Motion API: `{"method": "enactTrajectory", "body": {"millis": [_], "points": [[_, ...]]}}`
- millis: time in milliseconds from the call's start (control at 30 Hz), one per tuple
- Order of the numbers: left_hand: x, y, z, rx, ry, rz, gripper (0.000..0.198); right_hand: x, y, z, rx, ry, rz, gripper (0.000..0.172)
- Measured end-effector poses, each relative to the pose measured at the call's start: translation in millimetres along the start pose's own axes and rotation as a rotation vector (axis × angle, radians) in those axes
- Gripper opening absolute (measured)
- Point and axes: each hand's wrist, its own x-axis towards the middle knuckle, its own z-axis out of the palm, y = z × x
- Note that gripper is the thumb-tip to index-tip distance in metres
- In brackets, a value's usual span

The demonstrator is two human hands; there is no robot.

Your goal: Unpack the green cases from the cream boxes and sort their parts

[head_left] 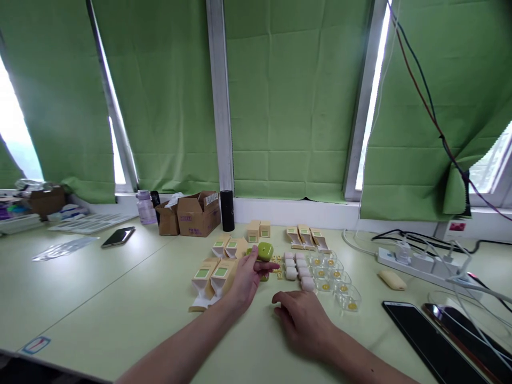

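My left hand (248, 278) reaches over the middle of the table, its thumb and fingers closed on a small green rounded case (265, 251). Part of another green piece shows below its fingers. Closer to me, my right hand (302, 320) rests on the table with fingers curled and nothing visible in them. Just beyond it stand rows of pale pink rounded cases (291, 273). Right of those are several clear plastic holders (336, 274) with yellow pieces inside. Small yellow pieces (279, 275) lie beside the pink cases. Open cardboard boxes (221, 272) with green labels stand left of my left hand.
More small boxes (253, 231) and open ones (306, 238) stand farther back. Near the window are a brown carton (199, 214), a black cylinder (227, 210) and a purple bottle (146, 207). A power strip (428, 269) with cables and dark phones (430, 336) lie right; another phone (118, 237) lies left.
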Motion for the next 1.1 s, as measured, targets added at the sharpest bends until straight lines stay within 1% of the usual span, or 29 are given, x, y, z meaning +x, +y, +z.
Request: {"method": "enactTrajectory", "body": {"millis": [267, 400, 500, 567, 700, 767, 833, 900, 967, 1033, 1100], "points": [[-2.8, 4.2, -1.4, 0.039, -0.044, 0.033, 0.04, 0.6, -0.6, -1.2, 0.005, -0.014, 0.001, 0.021], [1.1, 9.3, -5.5, 0.173, -0.03, 0.106, 0.041, 0.3, -0.7, -1.9, 0.016, -0.024, 0.005, 0.021], [4.5, 20.0, -8.9, 0.351, -0.017, 0.203, 0.04, -0.3, -0.7, -1.8, 0.018, -0.037, 0.01, 0.021], [4.4, 30.0, -8.8, 0.524, -0.01, 0.308, 0.038, -0.8, -0.8, -1.5, 0.02, -0.044, 0.014, 0.021], [-2.1, 47.7, -3.1, 0.835, -0.017, 0.485, 0.023, -1.8, -0.7, -0.7, 0.025, -0.046, 0.02, 0.021], [-6.5, 51.3, -1.8, 0.991, -0.057, 0.568, 0.014, -1.9, -0.4, -0.2, 0.025, -0.041, 0.017, 0.021], [-9.7, 50.4, -5.4, 1.15, -0.142, 0.617, 0.007, -1.8, -0.1, 0.3, 0.023, -0.036, 0.012, 0.021], [-11.6, 44.9, -14.4, 1.294, -0.232, 0.591, 0.011, -1.4, 0.0, 0.8, 0.015, -0.037, 0.008, 0.02], [-12.3, 36.3, -27.1, 1.389, -0.307, 0.52, 0.014, -0.9, -0.2, 1.2, 0.005, -0.044, 0.006, 0.019], [-12.5, 26.6, -39.7, 1.378, -0.329, 0.474, 0.013, -0.6, -0.5, 1.7, -0.003, -0.047, 0.0, 0.019], [-12.7, 18.3, -49.2, 1.34, -0.319, 0.469, 0.013, -0.6, -0.6, 2.3, -0.004, -0.042, -0.006, 0.018]]}}
